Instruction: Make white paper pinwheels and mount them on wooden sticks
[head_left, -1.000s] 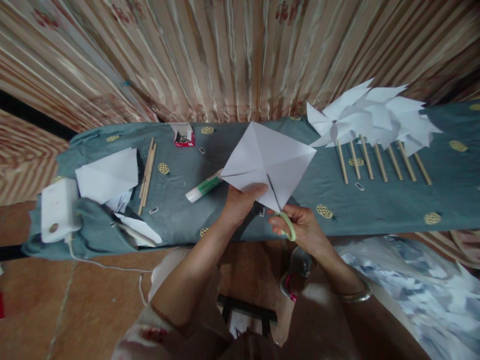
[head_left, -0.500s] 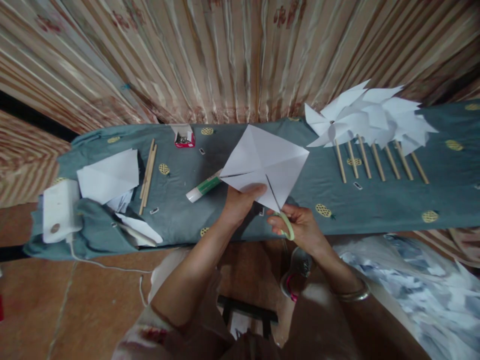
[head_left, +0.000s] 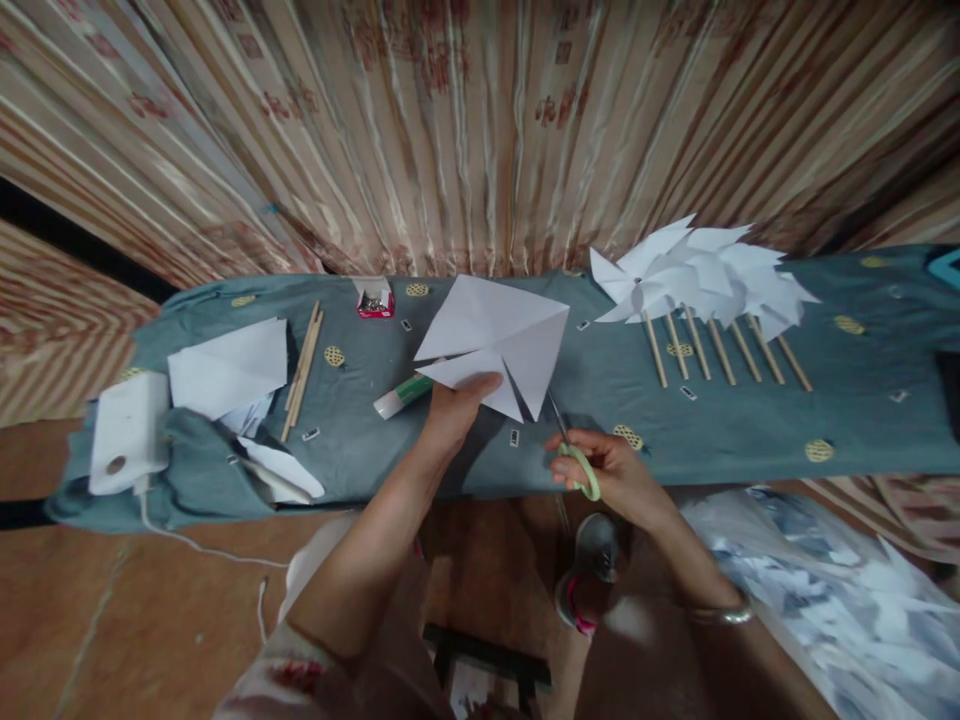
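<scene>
A square sheet of white paper (head_left: 517,325) with crossing creases is pinched in my left hand (head_left: 456,405), thumb on top near its front corner. Two slits run from its left and front corners toward the centre. Scissors (head_left: 576,462) with pale green handles are in my right hand (head_left: 611,475); their blades lie just right of the paper's front corner, apart from it. A glue stick (head_left: 405,395) with a green label lies partly beneath the sheet.
White paper pinwheels (head_left: 701,270) on wooden sticks lie at the right. Left are loose sticks (head_left: 304,370), a small red box of metal bits (head_left: 375,300), paper sheets (head_left: 229,365) and a white power strip (head_left: 129,435). A plastic bag of paper (head_left: 840,590) sits below right.
The scissors have come out of the front slit and moved right and toward me. That slit now gapes, and the paper has shifted left with my left hand. The view has tilted slightly.
</scene>
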